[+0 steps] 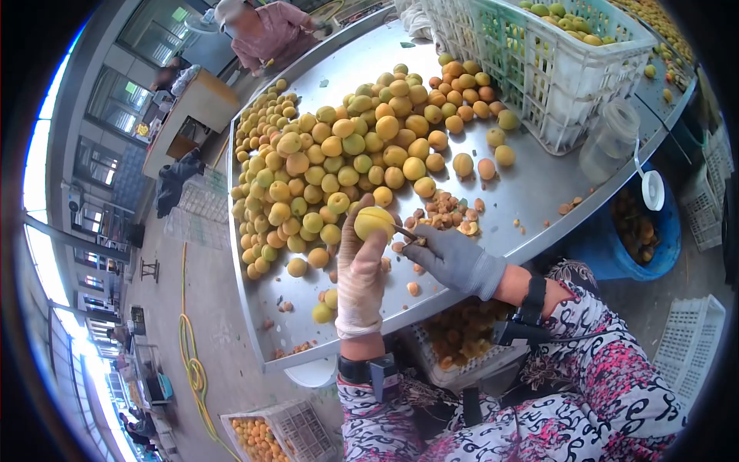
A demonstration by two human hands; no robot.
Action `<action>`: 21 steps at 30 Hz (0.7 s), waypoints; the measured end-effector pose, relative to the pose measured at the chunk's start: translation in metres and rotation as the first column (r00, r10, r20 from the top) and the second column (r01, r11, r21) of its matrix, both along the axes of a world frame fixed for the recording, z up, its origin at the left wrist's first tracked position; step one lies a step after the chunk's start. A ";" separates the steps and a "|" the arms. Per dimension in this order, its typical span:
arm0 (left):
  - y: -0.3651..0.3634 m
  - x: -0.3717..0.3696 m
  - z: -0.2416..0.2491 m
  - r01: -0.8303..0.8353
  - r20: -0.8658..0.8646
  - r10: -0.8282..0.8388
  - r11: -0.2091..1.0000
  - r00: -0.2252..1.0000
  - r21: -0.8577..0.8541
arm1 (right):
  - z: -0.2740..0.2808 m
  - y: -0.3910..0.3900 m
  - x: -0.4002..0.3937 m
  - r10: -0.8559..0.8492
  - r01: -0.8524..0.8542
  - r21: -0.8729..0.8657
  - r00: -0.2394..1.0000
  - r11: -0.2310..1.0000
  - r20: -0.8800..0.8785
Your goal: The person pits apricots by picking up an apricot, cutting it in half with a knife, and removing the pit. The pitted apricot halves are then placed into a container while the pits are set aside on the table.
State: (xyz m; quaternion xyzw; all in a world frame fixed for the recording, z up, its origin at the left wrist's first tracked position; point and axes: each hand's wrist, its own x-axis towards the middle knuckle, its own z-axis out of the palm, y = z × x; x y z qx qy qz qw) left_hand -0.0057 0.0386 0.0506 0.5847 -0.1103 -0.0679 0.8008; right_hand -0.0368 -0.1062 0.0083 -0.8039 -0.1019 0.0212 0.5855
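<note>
My left hand (362, 281), in a pale, stained glove, is closed around a yellow apricot (372, 223) and holds it above the near edge of the metal table. Closed in a grey glove, my right hand (456, 262) grips a thin dark tool (408, 232) whose tip meets the apricot's right side. Its exact kind cannot be made out. Beyond my hands spreads a large heap of apricots (331, 158) on the metal table (531, 200). Just behind the tool lies a small pile of brown pits and fruit scraps (443, 209).
A white and green plastic crate (554, 92) of apricots stands at the table's back right, beside a clear jar (612, 142). A blue bucket (670, 239) of scraps is below right. Under the near edge sits a crate of fruit waste (462, 339). A person (269, 35) works across the table.
</note>
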 end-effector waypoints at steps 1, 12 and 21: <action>0.000 -0.001 -0.004 -0.001 -0.002 0.001 1.000 1.000 0.001 | -0.003 0.007 -0.003 -0.035 0.034 0.035 0.999 0.999 0.022; -0.009 0.004 -0.014 -0.156 -0.167 0.127 0.972 0.978 -0.174 | -0.002 0.000 0.003 -0.048 0.045 0.075 0.998 0.996 0.039; -0.017 -0.012 -0.010 -0.133 -0.149 0.121 0.988 0.981 -0.073 | -0.007 0.018 -0.007 -0.163 0.145 0.132 0.977 0.981 0.136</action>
